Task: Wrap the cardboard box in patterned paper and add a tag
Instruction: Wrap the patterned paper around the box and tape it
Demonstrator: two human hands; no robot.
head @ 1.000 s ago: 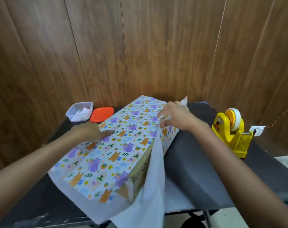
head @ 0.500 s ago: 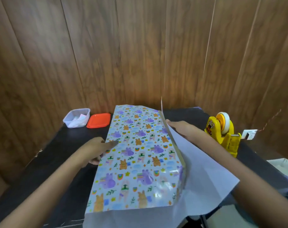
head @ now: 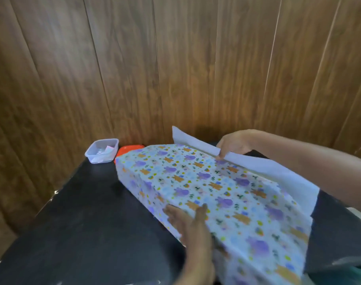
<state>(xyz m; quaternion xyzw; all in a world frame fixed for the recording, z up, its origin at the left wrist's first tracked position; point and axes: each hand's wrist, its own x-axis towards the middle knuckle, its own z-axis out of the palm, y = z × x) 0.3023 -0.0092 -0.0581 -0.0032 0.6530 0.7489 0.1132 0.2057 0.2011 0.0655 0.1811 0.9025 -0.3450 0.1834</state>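
- The wood-panel wall (head: 175,68) fills the upper half of the view, its brown boards running upright behind the work surface.
- The black table (head: 83,223) stands against that wall and carries everything else.
- The patterned paper (head: 216,192), pale with purple and orange animal prints, lies draped over a long box shape. It runs diagonally from the table's far middle to the near right corner. It covers the top and folds down the left side to the tabletop. The cardboard box is hidden underneath it, on the right half of the table.
- The white flap (head: 264,167), the plain underside of the same sheet, stands up along the far right edge of the parcel and slopes away to the right.
- The right hand (head: 234,146) reaches in from the right, fingers curled over the flap's upper edge, pinching it near the far end of the parcel.
- The left hand (head: 188,221), blurred, lies flat with fingers spread on the near left edge of the paper, pressing it down and gripping nothing.
- A clear plastic container (head: 102,151) holding white scraps sits at the far left of the table by the wall.
- An orange lid (head: 128,149) lies just beside the container, partly hidden behind the parcel's far corner.
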